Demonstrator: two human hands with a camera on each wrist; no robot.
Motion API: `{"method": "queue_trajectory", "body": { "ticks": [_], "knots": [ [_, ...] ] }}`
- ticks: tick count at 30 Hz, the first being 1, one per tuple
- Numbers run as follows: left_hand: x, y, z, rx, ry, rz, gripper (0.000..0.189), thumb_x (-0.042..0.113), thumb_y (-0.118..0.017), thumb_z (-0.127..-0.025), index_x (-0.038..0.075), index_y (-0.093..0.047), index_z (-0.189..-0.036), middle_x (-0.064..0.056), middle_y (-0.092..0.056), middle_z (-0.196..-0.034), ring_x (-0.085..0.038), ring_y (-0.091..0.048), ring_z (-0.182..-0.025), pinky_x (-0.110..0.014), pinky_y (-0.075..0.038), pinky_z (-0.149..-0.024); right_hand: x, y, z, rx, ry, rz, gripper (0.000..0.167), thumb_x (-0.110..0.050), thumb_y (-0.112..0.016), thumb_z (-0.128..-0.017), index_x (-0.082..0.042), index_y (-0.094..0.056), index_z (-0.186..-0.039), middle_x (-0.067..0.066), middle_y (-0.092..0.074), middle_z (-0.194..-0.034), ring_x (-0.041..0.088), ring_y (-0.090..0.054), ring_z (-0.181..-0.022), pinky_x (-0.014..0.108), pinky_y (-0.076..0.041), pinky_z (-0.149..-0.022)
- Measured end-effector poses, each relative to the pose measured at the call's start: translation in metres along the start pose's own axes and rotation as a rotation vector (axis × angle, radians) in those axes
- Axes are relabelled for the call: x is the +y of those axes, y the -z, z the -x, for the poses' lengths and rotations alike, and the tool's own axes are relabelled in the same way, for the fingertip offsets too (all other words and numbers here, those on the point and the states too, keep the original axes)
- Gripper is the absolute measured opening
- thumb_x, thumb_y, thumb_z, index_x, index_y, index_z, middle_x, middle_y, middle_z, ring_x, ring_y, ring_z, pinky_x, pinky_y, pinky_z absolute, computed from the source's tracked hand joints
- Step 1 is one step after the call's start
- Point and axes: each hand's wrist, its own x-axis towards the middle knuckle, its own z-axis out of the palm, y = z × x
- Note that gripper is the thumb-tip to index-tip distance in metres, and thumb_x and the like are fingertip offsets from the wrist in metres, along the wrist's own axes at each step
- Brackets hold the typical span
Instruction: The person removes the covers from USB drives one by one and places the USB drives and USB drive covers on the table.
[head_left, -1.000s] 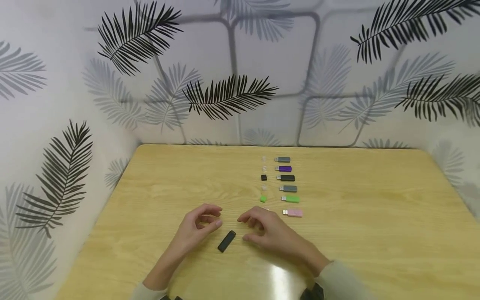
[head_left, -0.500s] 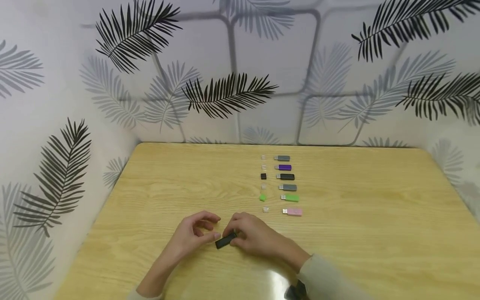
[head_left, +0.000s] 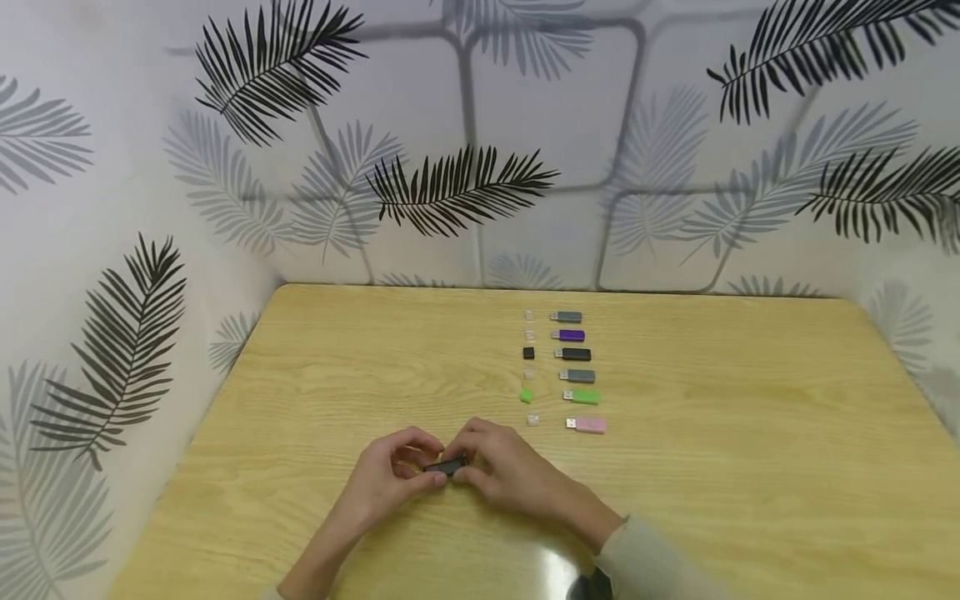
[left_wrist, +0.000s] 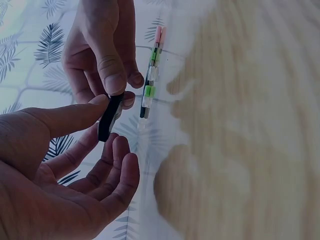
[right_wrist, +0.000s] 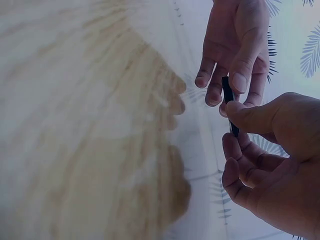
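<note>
A black USB stick [head_left: 447, 466] is raised between my two hands, close over the middle front of the table. My right hand [head_left: 501, 463] pinches its right end between thumb and fingers. At the other end, my left hand [head_left: 397, 471] has its thumb against the stick and its index finger behind it, the remaining fingers loosely bent. In the left wrist view the dark stick [left_wrist: 109, 119] stands on edge between both thumbs. The right wrist view shows the stick [right_wrist: 229, 102] with the right thumb across it; fingers hide part of it.
Uncapped USB sticks lie in a column at the back right, including a pink one [head_left: 589, 425], a green one [head_left: 585, 397] and a purple one [head_left: 572, 336]. Left of them runs a column of small caps, such as a green cap [head_left: 527, 397] and a black cap [head_left: 528, 353].
The black USB stick lay on the table between the hands. My right hand has moved left, pinched it and lifted it to my left hand, whose thumb and finger now meet it.
</note>
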Motion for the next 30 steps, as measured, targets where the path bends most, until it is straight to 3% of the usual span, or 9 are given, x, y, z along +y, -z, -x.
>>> {"method": "queue_trajectory", "body": {
  "ticks": [9,18,30],
  "knots": [
    [0.003,-0.007,-0.002,0.039,0.029,0.051,0.022,0.001,-0.082,-0.085,0.0,-0.069,-0.103,-0.013,-0.069,-0.103,-0.023,-0.072,-0.089,-0.029,-0.06,-0.08,-0.002,0.004,0.003,0.042,0.008,0.015,0.018,-0.007,-0.073,-0.096,-0.009,-0.072,-0.114,-0.002,-0.064,-0.11,0.011,-0.062,-0.098,0.029,-0.054,-0.088],
    [0.005,-0.012,-0.006,0.033,0.029,0.035,0.02,-0.004,-0.081,-0.084,0.002,-0.07,-0.099,-0.013,-0.068,-0.102,-0.023,-0.071,-0.088,-0.027,-0.06,-0.078,-0.002,0.01,0.007,0.08,0.036,0.032,0.018,-0.003,-0.074,-0.094,-0.009,-0.072,-0.111,-0.002,-0.065,-0.108,0.009,-0.062,-0.096,0.03,-0.055,-0.087],
    [0.008,-0.017,-0.01,0.042,-0.097,-0.01,0.018,-0.001,-0.08,-0.087,0.0,-0.072,-0.102,-0.01,-0.073,-0.095,-0.019,-0.072,-0.082,-0.028,-0.06,-0.077,-0.003,0.022,0.016,0.123,0.054,0.114,0.017,-0.002,-0.075,-0.093,-0.009,-0.071,-0.108,-0.002,-0.064,-0.107,0.011,-0.063,-0.096,0.03,-0.055,-0.086]
  ]
}}
